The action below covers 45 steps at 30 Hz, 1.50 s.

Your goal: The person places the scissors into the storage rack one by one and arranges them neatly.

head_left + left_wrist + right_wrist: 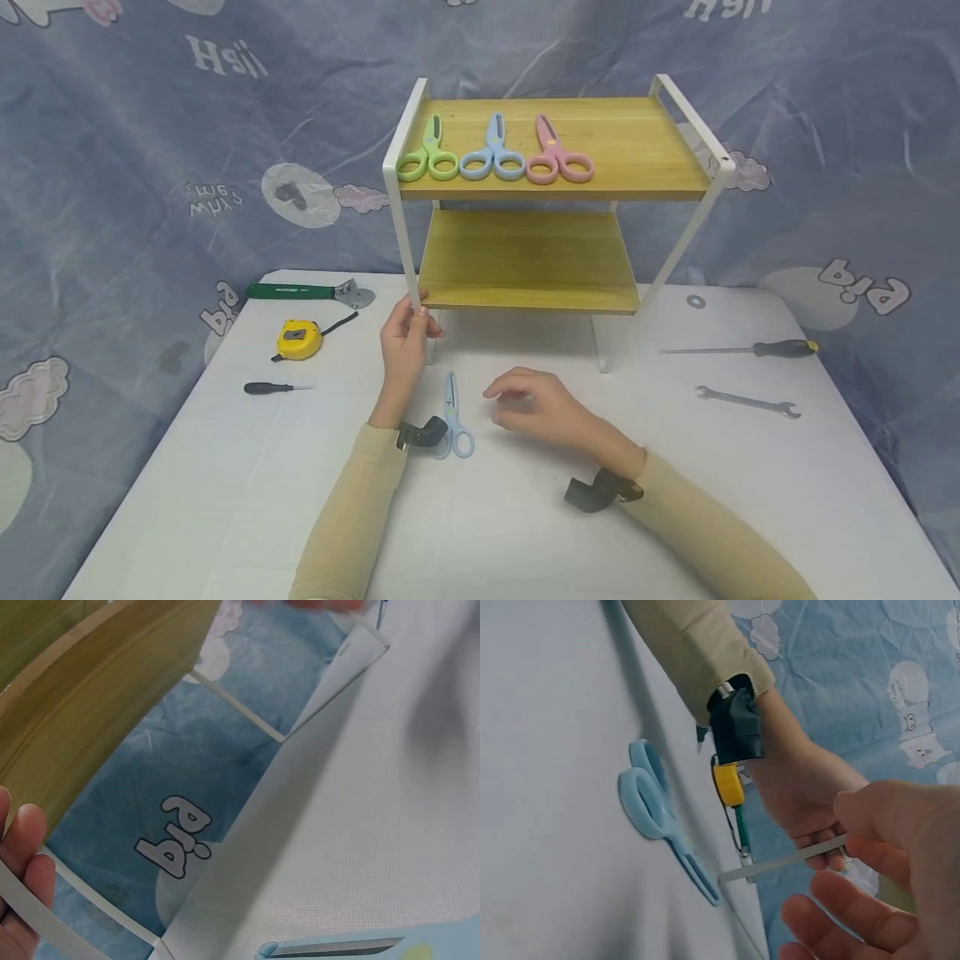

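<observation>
My left hand (402,350) grips the left front leg (404,242) of a two-tier shelf rack, just by the lower wooden board (528,258). Its fingers curl round the white metal in both wrist views. Over the table, right of a pair of light blue scissors (452,408), hovers my right hand (547,408), its fingers loosely bent and holding nothing. Those scissors (649,804) lie flat on the table, one handle partly behind my left wrist strap. Green scissors (430,154), blue scissors (493,154) and pink scissors (555,158) lie side by side on the upper board (637,150).
To the left lie an adjustable wrench (300,292), a yellow tape measure (298,339) and a small screwdriver (270,388). On the right are a washer (696,302), a long screwdriver (780,348) and an open-end wrench (748,402). A patterned cloth (135,208) hangs behind the white table (225,500).
</observation>
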Each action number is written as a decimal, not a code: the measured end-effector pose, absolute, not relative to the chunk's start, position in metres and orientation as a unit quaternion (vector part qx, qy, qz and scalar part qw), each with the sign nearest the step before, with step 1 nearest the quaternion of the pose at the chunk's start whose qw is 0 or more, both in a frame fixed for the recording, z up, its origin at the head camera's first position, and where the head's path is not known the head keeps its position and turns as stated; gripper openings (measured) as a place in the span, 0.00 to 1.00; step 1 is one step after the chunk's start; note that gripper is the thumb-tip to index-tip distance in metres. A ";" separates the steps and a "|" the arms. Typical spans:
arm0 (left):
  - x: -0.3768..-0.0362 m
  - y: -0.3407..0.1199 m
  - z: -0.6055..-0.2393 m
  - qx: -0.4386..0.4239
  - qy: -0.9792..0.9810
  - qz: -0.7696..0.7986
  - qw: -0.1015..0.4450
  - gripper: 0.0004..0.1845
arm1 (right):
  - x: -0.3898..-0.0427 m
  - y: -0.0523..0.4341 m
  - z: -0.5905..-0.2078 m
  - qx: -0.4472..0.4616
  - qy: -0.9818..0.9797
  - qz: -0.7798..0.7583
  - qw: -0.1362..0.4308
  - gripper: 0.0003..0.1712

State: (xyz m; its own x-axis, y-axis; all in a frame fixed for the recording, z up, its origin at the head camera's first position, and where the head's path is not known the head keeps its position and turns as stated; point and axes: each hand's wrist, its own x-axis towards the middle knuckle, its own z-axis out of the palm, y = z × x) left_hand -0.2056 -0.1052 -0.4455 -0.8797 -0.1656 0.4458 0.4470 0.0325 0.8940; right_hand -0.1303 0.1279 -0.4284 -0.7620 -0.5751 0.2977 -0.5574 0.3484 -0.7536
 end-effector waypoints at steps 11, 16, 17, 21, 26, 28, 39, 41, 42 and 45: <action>-0.207 -0.106 -0.447 -0.111 -0.687 -0.678 0.236 0.16 | -0.137 0.101 -0.458 -0.333 0.830 -0.431 0.115 0.18; -0.207 -0.106 -0.448 -0.122 -0.681 -0.680 0.244 0.16 | -0.138 0.092 -0.470 -0.312 0.843 -0.421 0.120 0.19; -0.207 -0.106 -0.448 -0.123 -0.682 -0.679 0.244 0.16 | -0.137 0.091 -0.471 -0.313 0.845 -0.418 0.119 0.19; -0.207 -0.105 -0.447 -0.119 -0.688 -0.674 0.242 0.16 | -0.132 0.087 -0.472 -0.333 0.855 -0.384 0.105 0.19; -0.207 -0.106 -0.446 -0.105 -0.690 -0.676 0.234 0.16 | -0.124 0.082 -0.474 -0.367 0.876 -0.307 0.066 0.24; -0.206 -0.106 -0.445 -0.100 -0.690 -0.679 0.231 0.16 | -0.120 0.080 -0.475 -0.369 0.883 -0.284 0.056 0.25; -0.195 -0.103 -0.430 -0.103 -0.688 -0.684 0.222 0.16 | -0.112 0.077 -0.477 -0.371 0.892 -0.256 0.036 0.21; -0.198 -0.104 -0.434 -0.100 -0.689 -0.683 0.222 0.17 | -0.112 0.077 -0.478 -0.377 0.890 -0.254 0.033 0.19; -0.201 -0.104 -0.437 -0.098 -0.690 -0.682 0.222 0.17 | -0.112 0.077 -0.478 -0.378 0.890 -0.253 0.032 0.19; -0.205 -0.105 -0.443 -0.097 -0.693 -0.678 0.224 0.17 | -0.112 0.077 -0.480 -0.376 0.891 -0.252 0.032 0.19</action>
State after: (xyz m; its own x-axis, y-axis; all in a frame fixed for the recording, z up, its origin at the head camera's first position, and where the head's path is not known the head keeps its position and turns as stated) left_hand -0.2051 -0.1049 -0.4427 -0.8812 -0.1696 0.4412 0.4373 0.0616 0.8972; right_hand -0.1124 0.0774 -0.4796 -0.7151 -0.6863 0.1326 -0.6539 0.5898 -0.4738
